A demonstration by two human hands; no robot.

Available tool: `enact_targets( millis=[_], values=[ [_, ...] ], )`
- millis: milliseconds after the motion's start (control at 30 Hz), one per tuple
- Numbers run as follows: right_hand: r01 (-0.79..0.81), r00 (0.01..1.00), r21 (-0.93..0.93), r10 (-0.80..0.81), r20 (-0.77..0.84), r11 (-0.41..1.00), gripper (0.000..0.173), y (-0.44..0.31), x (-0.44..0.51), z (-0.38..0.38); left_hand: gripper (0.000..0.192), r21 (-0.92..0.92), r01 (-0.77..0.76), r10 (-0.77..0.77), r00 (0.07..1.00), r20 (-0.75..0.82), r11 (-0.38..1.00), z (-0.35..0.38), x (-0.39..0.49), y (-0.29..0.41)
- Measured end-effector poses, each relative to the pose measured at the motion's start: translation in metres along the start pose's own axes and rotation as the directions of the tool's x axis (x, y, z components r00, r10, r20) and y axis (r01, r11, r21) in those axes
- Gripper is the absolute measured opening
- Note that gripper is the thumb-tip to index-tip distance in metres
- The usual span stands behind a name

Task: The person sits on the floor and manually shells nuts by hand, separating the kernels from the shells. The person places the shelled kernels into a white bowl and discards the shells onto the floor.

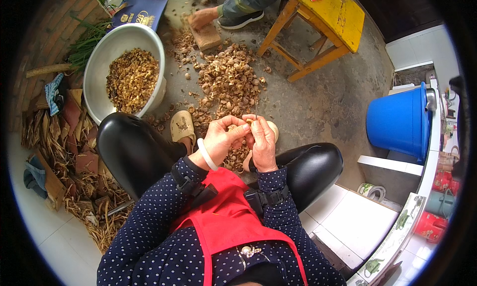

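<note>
Both of my hands meet above a pile of cracked walnut shells on the floor. My left hand, with a white bangle at the wrist, pinches a pale piece of walnut between thumb and fingers. Close beside it, my right hand holds a small walnut piece and a thin metal pick whose tip points away from me. Fingers hide much of what is held. At the left, a large metal basin holds many walnut kernels.
A co-worker's hand is over a wooden block beyond the shells. A yellow wooden stool stands at the upper right, a blue bucket at the right. Kindling and cardboard lie at the left. My legs flank the shells.
</note>
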State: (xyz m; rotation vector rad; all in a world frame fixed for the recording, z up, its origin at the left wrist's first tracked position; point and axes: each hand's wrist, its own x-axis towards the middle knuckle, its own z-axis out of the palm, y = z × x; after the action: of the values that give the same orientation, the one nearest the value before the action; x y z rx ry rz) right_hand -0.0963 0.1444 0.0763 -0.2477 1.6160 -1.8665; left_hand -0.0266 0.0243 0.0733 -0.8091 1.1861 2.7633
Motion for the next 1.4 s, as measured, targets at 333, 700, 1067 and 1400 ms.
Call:
enact_targets(
  millis=[333, 700, 1067, 1400],
  values=[
    [0.006, 0.997, 0.009, -0.007, 0.072, 1.0, 0.03, -0.004, 0.0, -0.004, 0.014, 0.111, 0.05, -0.049, 0.999, -0.007, 0.993, 0.0, -0.002, 0.01],
    [-0.052, 0.998, 0.167, 0.058, -0.03, 0.985, 0.021, 0.001, 0.002, -0.002, 0.013, 0.033, 0.025, -0.025, 1.0, 0.009, 0.999, -0.001, 0.0, 0.007],
    [0.209, 0.977, -0.267, -0.213, 0.014, 0.941, 0.015, 0.009, 0.004, -0.006, 0.023, 0.359, -0.117, 0.124, 0.992, 0.003, 0.926, 0.004, 0.001, 0.003],
    [0.323, 0.936, -0.544, -0.348, 0.061, 0.774, 0.015, 0.012, 0.004, -0.003, 0.034, 0.546, -0.198, 0.26, 0.965, -0.037, 0.814, -0.003, 0.008, -0.016]
  ],
)
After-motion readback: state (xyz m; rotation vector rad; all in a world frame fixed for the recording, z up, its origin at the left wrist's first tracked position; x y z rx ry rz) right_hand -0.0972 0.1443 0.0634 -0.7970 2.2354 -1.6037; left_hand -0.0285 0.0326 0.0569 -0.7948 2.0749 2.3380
